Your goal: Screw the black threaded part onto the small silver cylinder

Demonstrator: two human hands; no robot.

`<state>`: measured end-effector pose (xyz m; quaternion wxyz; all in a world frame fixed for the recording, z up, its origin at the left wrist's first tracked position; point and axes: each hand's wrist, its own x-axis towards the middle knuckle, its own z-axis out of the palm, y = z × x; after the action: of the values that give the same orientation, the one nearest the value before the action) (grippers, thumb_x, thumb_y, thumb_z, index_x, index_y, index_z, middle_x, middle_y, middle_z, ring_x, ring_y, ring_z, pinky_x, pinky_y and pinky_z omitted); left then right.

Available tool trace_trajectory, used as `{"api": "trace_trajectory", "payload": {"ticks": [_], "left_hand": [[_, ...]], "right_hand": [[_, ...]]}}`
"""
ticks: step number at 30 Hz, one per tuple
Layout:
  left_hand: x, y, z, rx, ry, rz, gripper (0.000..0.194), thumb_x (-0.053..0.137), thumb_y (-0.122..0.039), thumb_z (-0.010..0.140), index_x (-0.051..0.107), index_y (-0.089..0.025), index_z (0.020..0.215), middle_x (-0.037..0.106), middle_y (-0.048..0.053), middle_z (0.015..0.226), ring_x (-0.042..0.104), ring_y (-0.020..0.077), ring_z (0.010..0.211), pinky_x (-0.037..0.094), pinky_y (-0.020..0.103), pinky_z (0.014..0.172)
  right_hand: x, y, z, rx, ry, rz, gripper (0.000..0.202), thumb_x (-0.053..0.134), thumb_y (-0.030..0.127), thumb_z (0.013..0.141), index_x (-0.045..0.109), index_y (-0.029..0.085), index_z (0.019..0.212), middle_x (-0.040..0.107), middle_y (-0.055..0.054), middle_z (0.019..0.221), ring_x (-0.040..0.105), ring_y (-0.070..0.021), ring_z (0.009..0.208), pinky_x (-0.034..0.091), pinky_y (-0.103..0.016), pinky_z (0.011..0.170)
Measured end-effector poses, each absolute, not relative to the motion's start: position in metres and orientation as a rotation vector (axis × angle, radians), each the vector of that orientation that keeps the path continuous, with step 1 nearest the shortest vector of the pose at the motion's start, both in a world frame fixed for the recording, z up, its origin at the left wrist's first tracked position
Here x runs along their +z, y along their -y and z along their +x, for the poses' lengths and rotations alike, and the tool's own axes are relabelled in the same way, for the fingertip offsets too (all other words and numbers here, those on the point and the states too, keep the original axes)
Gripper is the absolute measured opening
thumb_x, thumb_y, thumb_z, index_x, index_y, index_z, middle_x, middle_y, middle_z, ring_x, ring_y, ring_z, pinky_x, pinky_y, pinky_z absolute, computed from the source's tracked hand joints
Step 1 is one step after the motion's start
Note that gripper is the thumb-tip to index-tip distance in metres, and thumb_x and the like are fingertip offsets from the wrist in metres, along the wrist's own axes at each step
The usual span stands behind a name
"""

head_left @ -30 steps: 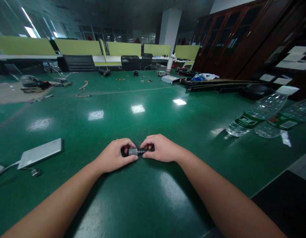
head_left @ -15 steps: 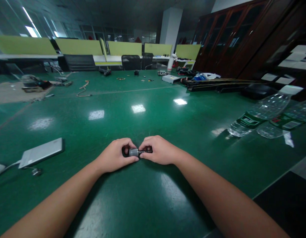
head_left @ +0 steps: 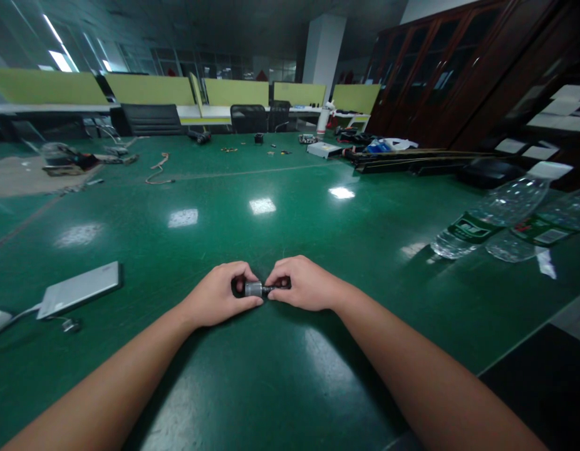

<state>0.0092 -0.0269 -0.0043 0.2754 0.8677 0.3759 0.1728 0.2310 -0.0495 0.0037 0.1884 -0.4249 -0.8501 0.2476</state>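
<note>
A small grey metal cylinder (head_left: 253, 289), motor-like in shape, lies crosswise between the thumb and fingers of my left hand (head_left: 219, 293). From its right end comes a thin dark ribbed rod (head_left: 267, 290), which runs into the grip of my right hand (head_left: 305, 285). My right thumb and fingertips pinch this rod. Both hands are low over the green table (head_left: 252, 382), close together with a narrow gap. My fingers partly hide the cylinder's left end and the rod's far end.
To the left lie a silver power bank (head_left: 79, 289) and a short cable with a metal plug (head_left: 70, 326). Two clear bottles stand on the right, the nearer bottle (head_left: 499, 210) with a green label. Farther back are a twisted cord (head_left: 159, 170), a white box (head_left: 324, 150) and long dark strips (head_left: 403, 160).
My right hand has shifted slightly to the right, so the gap between the hands is wider and more of the rod shows. The left hand has stayed nearly still.
</note>
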Motion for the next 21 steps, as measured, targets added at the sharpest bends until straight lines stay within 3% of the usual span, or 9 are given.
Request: {"api": "trace_trajectory", "payload": {"ticks": [21], "left_hand": [[-0.006,0.026,0.008,0.464,-0.997,2.342,0.024,0.072,-0.036,0.076,0.064,-0.018,0.088,0.064,0.001,0.079,0.059,0.0164,0.072,0.042,0.027,0.066]], "right_hand": [[0.005,0.048,0.243,0.732,2.394,-1.229,0.015,0.073,0.021,0.076,0.077,0.017,0.089,0.067,-0.002,0.08,0.058,-0.0115,0.071,0.041,-0.023,0.064]]}}
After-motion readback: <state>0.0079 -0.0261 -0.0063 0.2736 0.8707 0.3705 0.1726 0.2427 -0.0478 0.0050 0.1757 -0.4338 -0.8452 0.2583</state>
